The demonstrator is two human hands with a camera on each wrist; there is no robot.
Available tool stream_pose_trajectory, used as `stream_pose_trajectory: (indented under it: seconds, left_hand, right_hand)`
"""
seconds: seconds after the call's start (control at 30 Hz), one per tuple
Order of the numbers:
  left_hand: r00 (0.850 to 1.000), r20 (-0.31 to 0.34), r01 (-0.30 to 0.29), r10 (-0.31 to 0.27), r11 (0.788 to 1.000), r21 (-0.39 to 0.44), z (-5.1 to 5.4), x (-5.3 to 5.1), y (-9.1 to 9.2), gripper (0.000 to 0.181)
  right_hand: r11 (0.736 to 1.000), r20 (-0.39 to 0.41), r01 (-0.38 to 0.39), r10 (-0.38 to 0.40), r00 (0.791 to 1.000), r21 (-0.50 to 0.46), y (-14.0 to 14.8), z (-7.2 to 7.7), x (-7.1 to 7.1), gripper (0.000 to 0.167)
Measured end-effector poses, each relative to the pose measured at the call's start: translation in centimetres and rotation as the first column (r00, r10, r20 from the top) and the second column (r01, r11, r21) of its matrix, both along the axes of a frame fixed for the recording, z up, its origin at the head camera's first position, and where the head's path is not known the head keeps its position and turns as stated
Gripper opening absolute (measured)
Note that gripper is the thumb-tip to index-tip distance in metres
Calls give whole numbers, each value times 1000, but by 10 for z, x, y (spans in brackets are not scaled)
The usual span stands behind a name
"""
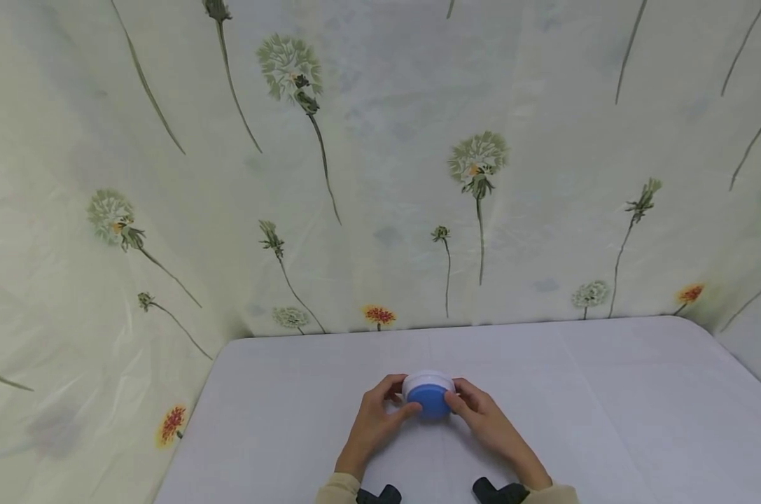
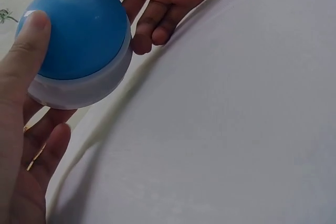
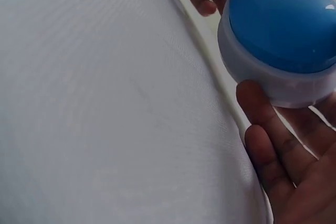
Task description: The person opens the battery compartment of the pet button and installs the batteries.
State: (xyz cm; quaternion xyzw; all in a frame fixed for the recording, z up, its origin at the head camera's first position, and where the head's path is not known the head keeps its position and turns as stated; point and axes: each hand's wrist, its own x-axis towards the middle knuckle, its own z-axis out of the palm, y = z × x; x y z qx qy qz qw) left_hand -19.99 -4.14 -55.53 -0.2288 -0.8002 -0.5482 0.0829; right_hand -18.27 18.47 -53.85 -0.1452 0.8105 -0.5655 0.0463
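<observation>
A round, squat white object with a smooth, domed blue face [image 1: 429, 401] is held between both hands in the head view. The left hand [image 1: 376, 414] grips its left side, thumb on the blue face and fingers round the white rim. From the opposite side the right hand [image 1: 486, 420] holds it, thumb also against the blue. In the left wrist view the blue-and-white object [image 2: 84, 35] tilts with its dome toward the camera. The right wrist view shows the same object [image 3: 283, 30] with right fingers [image 3: 262, 145] beneath the white rim. Its underside is hidden.
A white cloth covers the table [image 1: 607, 420] under the hands. Behind and to the left hangs a pale curtain [image 1: 386, 175] printed with dandelions. Dark wrist mounts [image 1: 380, 495] show by both sleeves at the bottom of the head view.
</observation>
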Motion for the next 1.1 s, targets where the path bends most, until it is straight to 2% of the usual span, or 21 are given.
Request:
stream_pose_trajectory:
  seconds: [0.1, 0.23, 0.33, 0.43, 0.5, 0.57, 0.67, 0.73, 0.83, 0.9, 1.0, 1.1]
  left_hand:
    - [1000, 23, 2, -2, 1000, 20, 0, -1, -1, 45]
    - [994, 102, -31, 28, 999, 22, 0, -1, -1, 45]
    - [985, 170, -48, 41, 998, 37, 4, 0, -1, 46]
    - [979, 202, -42, 27, 997, 71, 18, 6, -2, 47]
    - [976, 219, -20, -2, 995, 97, 27, 9, -3, 48]
    - [974, 222, 14, -39, 993, 116, 36, 12, -4, 49]
    - [967, 238, 58, -92, 988, 144, 38, 12, -5, 53]
    - [960, 249, 88, -127, 983, 162, 36, 11, -5, 58]
    - [946, 270, 131, -181, 972, 192, 27, 8, -5, 69]
    - [940, 274, 153, -203, 969, 193, 18, 6, -5, 76]
    - [950, 239, 166, -204, 972, 167, 6, 1, -4, 81]
    - [975, 155, 146, -161, 984, 104, 0, -2, -2, 80]
  right_hand:
    - [999, -32, 12, -10, 999, 52, -2, -1, 0, 43]
    - [992, -177, 13, 9, 984, 125, -4, 1, 2, 81]
    - [987, -333, 17, 38, 942, 160, -6, 4, 3, 96]
    - [978, -471, 40, 63, 880, 205, -7, 6, 3, 95]
    - [971, -529, 64, 69, 846, 230, -7, 8, 3, 91]
    - [967, -554, 84, 67, 830, 242, -8, 10, 4, 87]
    - [959, -538, 112, 48, 841, 260, -8, 11, 4, 86]
    - [955, -503, 124, 31, 864, 271, -7, 11, 4, 85]
    - [952, -449, 129, 9, 894, 276, -5, 8, 3, 84]
    - [956, -427, 122, 4, 904, 268, -4, 5, 2, 83]
    - [962, -425, 116, -1, 905, 246, -2, 2, 1, 81]
    - [967, -434, 114, -4, 901, 229, -2, 1, -1, 78]
